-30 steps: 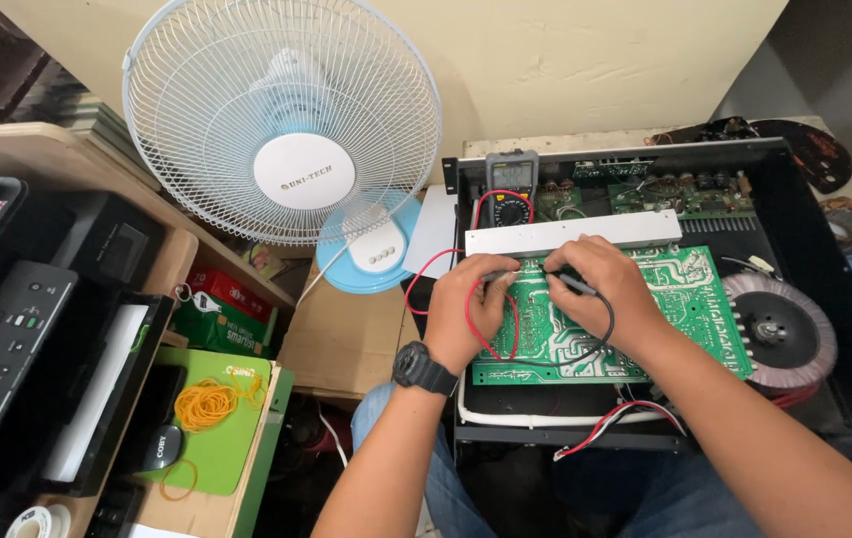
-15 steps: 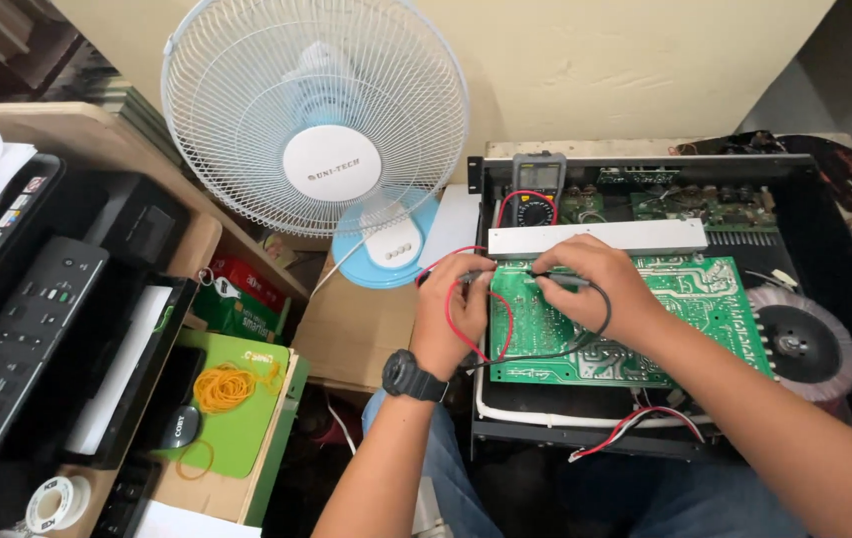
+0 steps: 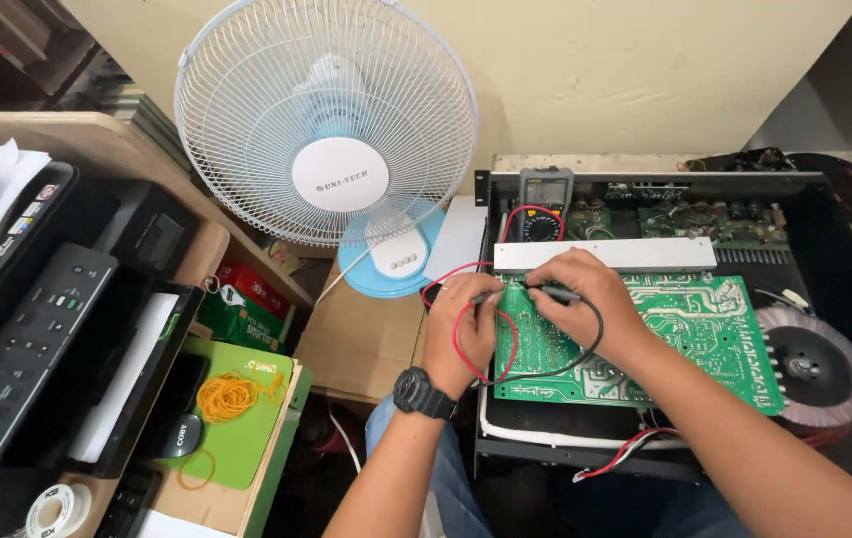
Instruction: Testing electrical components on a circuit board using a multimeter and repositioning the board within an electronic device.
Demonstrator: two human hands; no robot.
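Note:
A green circuit board (image 3: pixel 685 344) lies solder side up in an open black chassis (image 3: pixel 824 214). My left hand (image 3: pixel 466 324) pinches the red test probe against the board's left edge, its red lead (image 3: pixel 461 339) looping below. My right hand (image 3: pixel 585 299) holds the black probe (image 3: pixel 557 293) tip-down on the board near the top left; its black lead (image 3: pixel 585 354) curves under my wrist. A grey multimeter (image 3: pixel 543 204) stands at the chassis back.
A toroidal transformer (image 3: pixel 812 364) sits right of the board. A white and blue desk fan (image 3: pixel 331 139) stands behind my left hand. At the left are a black printer (image 3: pixel 37 329), a green pad with rubber bands (image 3: pixel 232 399) and a cardboard box (image 3: pixel 361 334).
The view has shifted right and down a little. Both hands stay on the board's top left corner, with the probes moved only slightly.

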